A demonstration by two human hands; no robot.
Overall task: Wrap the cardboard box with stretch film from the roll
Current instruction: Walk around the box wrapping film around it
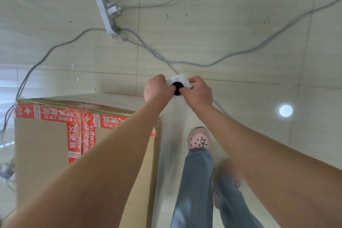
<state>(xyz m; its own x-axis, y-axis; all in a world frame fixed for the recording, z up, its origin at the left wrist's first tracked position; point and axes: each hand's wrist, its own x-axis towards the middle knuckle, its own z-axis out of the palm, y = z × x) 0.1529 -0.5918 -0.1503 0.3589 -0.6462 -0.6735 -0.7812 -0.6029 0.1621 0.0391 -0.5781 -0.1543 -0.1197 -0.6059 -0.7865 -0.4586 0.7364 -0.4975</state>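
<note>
A large cardboard box (42, 153) with red printed tape across its top stands on the floor at the lower left. Clear stretch film (168, 131) clings to its right side and runs up to the roll. The white roll (178, 80) with a dark core is seen end-on beyond the box's far right corner. My left hand (157, 89) grips the roll's left side, and my right hand (199, 90) grips its right side. Both arms are stretched out forward over the box.
A white power strip (105, 15) with a plug lies on the tiled floor ahead, and grey cables (231, 55) trail across the floor on both sides. My legs in grey trousers and a pink clog (199, 139) stand right of the box.
</note>
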